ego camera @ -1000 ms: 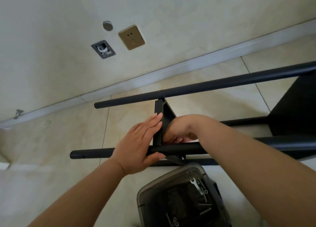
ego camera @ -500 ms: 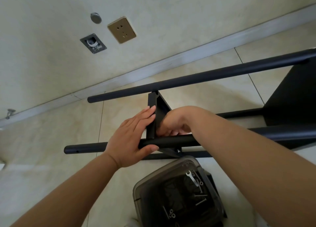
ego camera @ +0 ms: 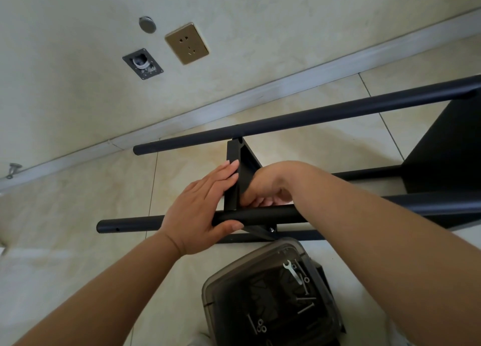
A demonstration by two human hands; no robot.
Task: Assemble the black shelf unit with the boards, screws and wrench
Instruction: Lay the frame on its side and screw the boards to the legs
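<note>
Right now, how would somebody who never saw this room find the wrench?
Look at the smoky plastic container on the floor, nearest the camera, below the black frame. The wrench lies near its far right corner. It is flat, bright silver with an open forked end, unlike the thin dark screws beside it.

text: none legible — labels: none | numbers: none
</note>
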